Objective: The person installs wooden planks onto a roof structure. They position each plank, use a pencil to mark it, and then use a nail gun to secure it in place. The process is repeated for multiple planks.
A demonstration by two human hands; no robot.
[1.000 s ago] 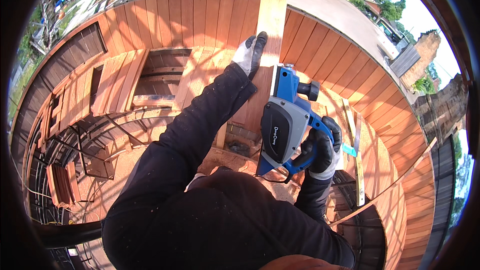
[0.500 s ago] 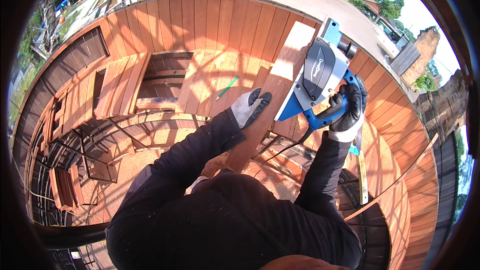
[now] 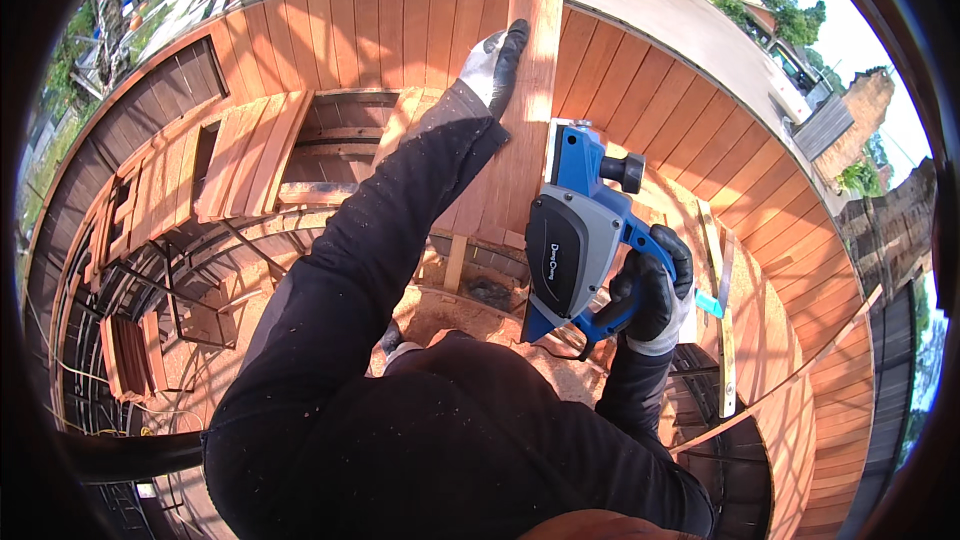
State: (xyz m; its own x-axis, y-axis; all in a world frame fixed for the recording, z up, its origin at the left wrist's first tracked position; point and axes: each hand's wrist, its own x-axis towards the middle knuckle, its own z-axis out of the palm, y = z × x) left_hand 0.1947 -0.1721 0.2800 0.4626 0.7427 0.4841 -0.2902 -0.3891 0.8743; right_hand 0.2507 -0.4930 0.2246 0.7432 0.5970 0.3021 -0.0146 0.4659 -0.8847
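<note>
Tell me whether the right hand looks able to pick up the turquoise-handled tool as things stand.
Probably not: the right hand is gripping the blue planer. The turquoise-handled tool shows just right of that hand, seemingly unobstructed, so only the full grip hinders it.

The scene is viewed from the person's head through a wide fisheye lens, tilted down and forward. The left hand [image 3: 497,62] and the planer [image 3: 577,245] are seen from close above; the plank wall [image 3: 415,35] and road [image 3: 650,5] are shown farther off.
</note>
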